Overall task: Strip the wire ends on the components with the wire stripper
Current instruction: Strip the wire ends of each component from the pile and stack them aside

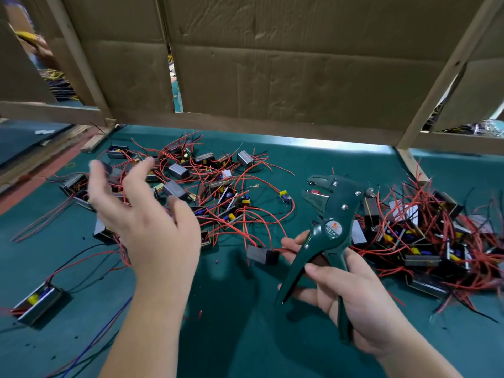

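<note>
The right hand [349, 296] grips the handles of the green wire stripper [331, 216], whose jaws stand apart. Left of the wire stripper, the left hand [147, 222] hovers with fingers [101, 186] spread, holding nothing, above scattered red-wired components [177, 190] on the green tabletop [240, 331]. To the stripper's right lies a second heap [425, 238].

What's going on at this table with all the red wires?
A person is working through small wired components. The right hand grips a green wire stripper, held up off the green table. The left hand is open and empty above the middle heap, apparently reaching for one. Another pile lies at the right.
</note>
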A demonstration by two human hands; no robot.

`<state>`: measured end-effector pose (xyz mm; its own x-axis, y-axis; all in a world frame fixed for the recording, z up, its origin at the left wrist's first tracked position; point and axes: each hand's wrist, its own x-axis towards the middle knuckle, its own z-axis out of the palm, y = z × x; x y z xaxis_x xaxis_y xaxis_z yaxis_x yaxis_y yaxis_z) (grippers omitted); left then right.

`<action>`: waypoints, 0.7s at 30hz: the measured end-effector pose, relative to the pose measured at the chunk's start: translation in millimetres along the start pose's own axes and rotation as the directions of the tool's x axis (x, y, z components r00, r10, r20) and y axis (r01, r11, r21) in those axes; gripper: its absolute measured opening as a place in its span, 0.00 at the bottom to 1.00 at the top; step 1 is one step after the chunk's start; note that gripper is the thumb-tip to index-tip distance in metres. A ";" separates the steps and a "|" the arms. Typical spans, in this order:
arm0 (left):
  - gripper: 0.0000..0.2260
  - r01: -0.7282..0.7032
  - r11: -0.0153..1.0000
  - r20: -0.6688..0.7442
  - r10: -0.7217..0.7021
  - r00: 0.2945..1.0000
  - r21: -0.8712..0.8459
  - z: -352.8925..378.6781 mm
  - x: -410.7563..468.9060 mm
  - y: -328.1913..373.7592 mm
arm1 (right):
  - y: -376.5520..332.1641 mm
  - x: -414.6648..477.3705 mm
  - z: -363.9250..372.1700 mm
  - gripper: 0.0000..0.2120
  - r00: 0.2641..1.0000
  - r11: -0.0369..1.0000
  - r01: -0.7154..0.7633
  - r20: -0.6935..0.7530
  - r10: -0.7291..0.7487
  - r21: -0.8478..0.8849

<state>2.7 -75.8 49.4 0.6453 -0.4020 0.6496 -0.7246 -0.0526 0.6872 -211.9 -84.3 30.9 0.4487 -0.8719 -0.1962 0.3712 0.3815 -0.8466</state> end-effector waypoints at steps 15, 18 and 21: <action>0.21 -0.369 0.872 0.707 0.480 0.519 -0.322 18.9 -37.0 26.3 | -10.9 -5.7 -5.1 0.17 0.981 0.984 0.178 0.078 -0.180 0.030; 0.22 -0.240 0.934 0.861 0.341 0.378 -0.264 26.2 -40.4 26.6 | -13.4 -8.3 -5.3 0.16 0.976 0.981 0.192 0.104 -0.193 0.020; 0.12 -0.311 0.889 0.770 0.449 0.454 -0.336 22.2 -34.1 25.1 | -16.3 -9.5 -5.5 0.19 0.971 0.975 0.223 0.086 -0.223 0.010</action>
<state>-42.8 -83.8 37.3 -0.2192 -0.9095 0.3532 -0.7639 0.3852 0.5177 -226.7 -84.0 43.8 0.4228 -0.9053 0.0404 0.4701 0.1811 -0.8638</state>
